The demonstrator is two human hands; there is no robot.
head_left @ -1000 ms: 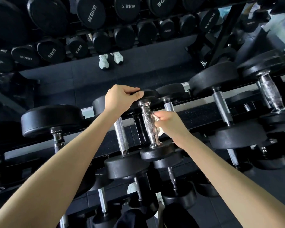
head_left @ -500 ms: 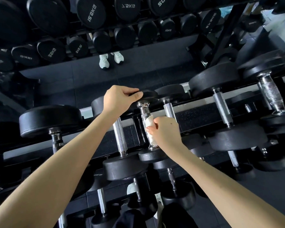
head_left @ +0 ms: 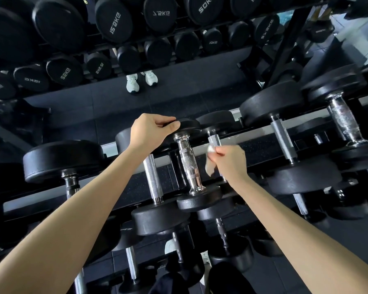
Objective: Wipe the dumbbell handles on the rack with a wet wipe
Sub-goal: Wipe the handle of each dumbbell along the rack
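Mirror glass (head_left: 179,90) behind the rack (head_left: 257,151) shows dark floor, rows of black dumbbell ends with reversed weight lettering, and two white shoes (head_left: 132,83). Six dumbbells lie across the rack's top tier, side by side, each with one black head at the far edge and one at the near edge. More sit on the tier below, partly hidden.

Third from the left edge is the chrome-handled dumbbell (head_left: 189,164). Its knurled handle (head_left: 189,166) bulges in the middle. Its long axis runs from the far edge to the near edge, leaning a little to the right as it comes nearer. The far head (head_left: 189,125) points at the mirror and the near head (head_left: 198,201) points at the person.

Two bare hands are in view. The left hand (head_left: 151,132) curls over the far head, thumb and fingers clamped on its rim. The right hand (head_left: 227,162) is just to the right of the handle and clear of it. Its fingers and thumb pinch one white wet wipe (head_left: 210,164), which hangs down crumpled. The hand covers much of the fourth dumbbell's handle (head_left: 213,140), and contact between them cannot be made out.
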